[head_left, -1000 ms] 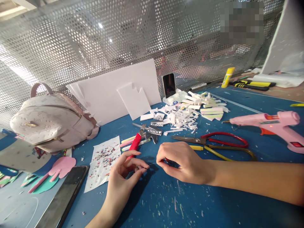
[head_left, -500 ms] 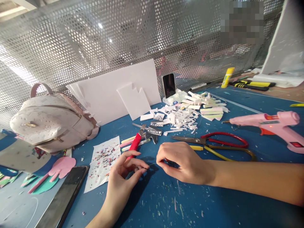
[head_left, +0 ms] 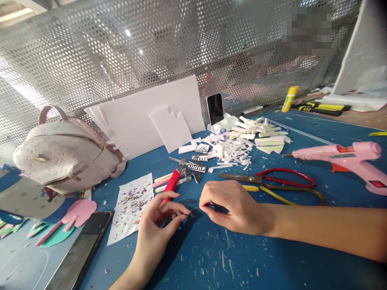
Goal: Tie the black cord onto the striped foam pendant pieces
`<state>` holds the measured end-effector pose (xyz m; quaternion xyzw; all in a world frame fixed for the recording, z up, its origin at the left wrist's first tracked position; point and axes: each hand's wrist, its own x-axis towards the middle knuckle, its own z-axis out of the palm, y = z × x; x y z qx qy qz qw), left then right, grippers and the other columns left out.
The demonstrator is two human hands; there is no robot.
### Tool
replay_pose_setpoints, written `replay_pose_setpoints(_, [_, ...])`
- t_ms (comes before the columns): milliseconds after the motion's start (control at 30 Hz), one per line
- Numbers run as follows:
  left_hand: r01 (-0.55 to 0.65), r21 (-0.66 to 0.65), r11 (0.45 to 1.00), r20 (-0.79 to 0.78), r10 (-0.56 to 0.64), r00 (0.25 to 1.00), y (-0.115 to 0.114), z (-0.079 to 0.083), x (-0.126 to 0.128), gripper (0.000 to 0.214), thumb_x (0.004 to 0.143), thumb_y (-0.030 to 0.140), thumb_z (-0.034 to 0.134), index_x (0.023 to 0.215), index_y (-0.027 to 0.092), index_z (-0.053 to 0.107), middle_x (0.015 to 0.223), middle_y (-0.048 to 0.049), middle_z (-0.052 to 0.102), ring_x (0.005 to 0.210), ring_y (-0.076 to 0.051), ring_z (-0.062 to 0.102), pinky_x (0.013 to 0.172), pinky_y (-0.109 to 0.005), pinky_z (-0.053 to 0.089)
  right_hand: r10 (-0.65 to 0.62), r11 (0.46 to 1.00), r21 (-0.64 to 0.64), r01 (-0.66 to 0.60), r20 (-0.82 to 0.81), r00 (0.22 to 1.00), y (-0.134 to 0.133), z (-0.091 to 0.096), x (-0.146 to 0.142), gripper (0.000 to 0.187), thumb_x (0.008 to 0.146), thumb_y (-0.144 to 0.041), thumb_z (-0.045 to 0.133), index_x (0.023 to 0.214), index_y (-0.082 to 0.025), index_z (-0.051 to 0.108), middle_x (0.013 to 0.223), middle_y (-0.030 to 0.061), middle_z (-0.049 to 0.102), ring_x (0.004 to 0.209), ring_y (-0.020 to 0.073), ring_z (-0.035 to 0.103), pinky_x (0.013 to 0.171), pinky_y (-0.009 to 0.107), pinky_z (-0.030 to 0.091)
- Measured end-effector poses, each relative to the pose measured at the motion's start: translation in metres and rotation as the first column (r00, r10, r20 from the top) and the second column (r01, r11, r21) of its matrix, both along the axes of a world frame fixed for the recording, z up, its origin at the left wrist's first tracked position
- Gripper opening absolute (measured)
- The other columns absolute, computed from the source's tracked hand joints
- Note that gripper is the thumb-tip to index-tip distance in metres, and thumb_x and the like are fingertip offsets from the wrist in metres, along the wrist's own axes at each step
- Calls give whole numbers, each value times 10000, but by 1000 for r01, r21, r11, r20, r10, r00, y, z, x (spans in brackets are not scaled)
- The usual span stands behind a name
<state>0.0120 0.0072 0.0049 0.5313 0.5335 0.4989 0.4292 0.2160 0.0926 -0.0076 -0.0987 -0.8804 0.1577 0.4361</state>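
Observation:
Thumb and index finger of my left hand [head_left: 165, 221] are pinched on one part of a thin, pale thread [head_left: 195, 208], with a tiny dark bit at the fingertips. My right hand [head_left: 231, 207], closed with its back up, grips the thread a short way to the right; its fingertips are mostly hidden. Just beyond the left hand lies a red-handled cutter [head_left: 173, 181]. A paper sheet strewn with tiny coloured bits [head_left: 131, 205] is to the left of that hand. Beyond the right hand are scissors [head_left: 284, 177] with red and yellowish handles.
White scraps [head_left: 231, 149] are heaped at the back, near a phone standing upright [head_left: 215, 108] and white boards [head_left: 136, 117]. A pink glue gun [head_left: 341, 155] lies right. At left are a pale backpack [head_left: 66, 149] and a dark phone [head_left: 80, 249]. A glue stick [head_left: 290, 98] stands far right.

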Motion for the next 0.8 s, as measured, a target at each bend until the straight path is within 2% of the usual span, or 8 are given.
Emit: replay_pose_setpoints(800, [-20, 16, 1000, -8, 20, 1000, 0, 1, 0, 287, 827, 235, 718, 1070, 192, 573, 801, -32, 762, 700, -149, 633, 692, -271, 495, 17, 1000, -2, -17, 25, 1000, 0, 0, 0, 89, 930, -130, 520, 873, -198, 527, 751, -3, 600, 681, 117, 522, 616, 278, 393])
